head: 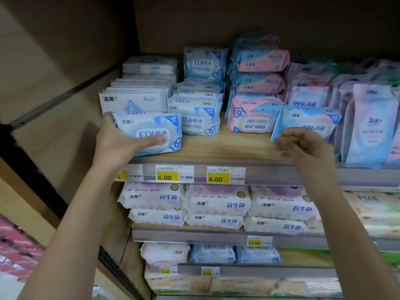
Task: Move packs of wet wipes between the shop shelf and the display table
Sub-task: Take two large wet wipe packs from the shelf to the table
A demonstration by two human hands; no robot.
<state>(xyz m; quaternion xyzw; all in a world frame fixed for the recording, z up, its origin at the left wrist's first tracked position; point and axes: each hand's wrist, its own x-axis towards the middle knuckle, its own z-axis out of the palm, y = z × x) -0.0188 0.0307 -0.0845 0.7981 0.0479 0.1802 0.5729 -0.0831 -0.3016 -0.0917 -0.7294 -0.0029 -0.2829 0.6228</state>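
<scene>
In the head view, a soft blue-and-white plastic pack of wet wipes [149,133] printed "EDI" sits at the front left of the upper wooden shelf board [227,146]. Its long axis runs left to right along the shelf edge, and its printed face is tilted up toward the camera, with a rounded white lid label at its centre and a blue flower mark at its lower right corner. The left hand [116,139] grips the pack's left end, thumb pressed across the front label and fingers wrapped behind. The right hand [303,146] hovers loosely curled, holding nothing, just before a blue "999" wipes pack [307,122]. An identical EDI pack [199,124] stands just right of the held one. Yellow price tags [167,176] line the shelf rail below.
</scene>
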